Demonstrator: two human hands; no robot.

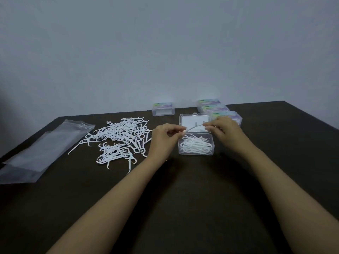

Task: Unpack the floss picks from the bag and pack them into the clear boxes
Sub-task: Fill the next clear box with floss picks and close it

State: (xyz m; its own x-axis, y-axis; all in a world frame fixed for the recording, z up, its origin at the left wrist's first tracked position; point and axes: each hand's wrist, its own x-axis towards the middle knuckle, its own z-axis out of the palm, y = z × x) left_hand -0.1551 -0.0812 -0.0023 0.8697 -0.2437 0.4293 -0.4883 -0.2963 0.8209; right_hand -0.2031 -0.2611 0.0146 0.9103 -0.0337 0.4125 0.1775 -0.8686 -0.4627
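Observation:
A clear box stands open on the dark table, its lid tipped back, with several white floss picks inside. My left hand and my right hand each pinch one end of a floss pick held just above the box. A loose pile of white floss picks lies left of my left hand. The clear plastic bag lies flat at the far left.
A shut clear box with a coloured label stands at the back centre. Three more labelled boxes sit in a row behind my right hand. A grey wall rises behind the table's far edge.

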